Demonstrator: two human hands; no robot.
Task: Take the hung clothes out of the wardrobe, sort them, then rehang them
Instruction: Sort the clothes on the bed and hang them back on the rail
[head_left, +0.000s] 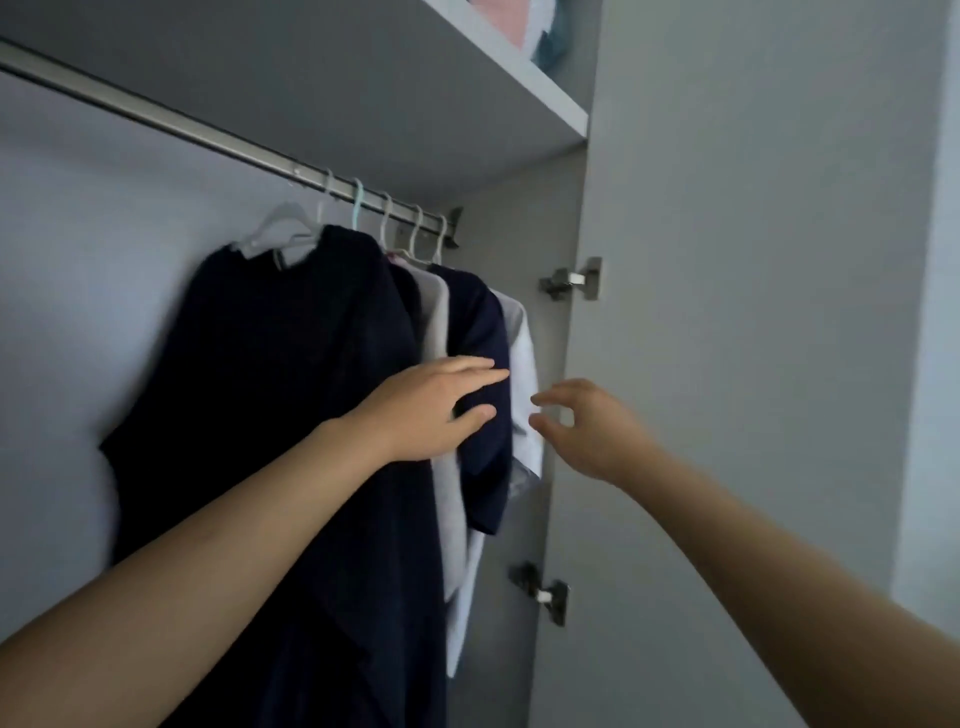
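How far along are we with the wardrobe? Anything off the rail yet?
Nothing looks removed: the dark garment, grey top, navy shirt and white shirt hang on the rail. In hand: left hand rests open on the navy shirt; right hand reaches beside the white shirt, holding nothing. Removing, sorting and rehanging remain.

Open gap between white shirt (525, 364) and door (727, 364).

Shirts hang on white hangers (410, 236) from the rail (156, 117), bunched at its right end. The left hand (431, 410) lies on the navy shirt (483, 332); the right hand (587, 431) hovers, fingers loose, beside the white shirt (524, 364).
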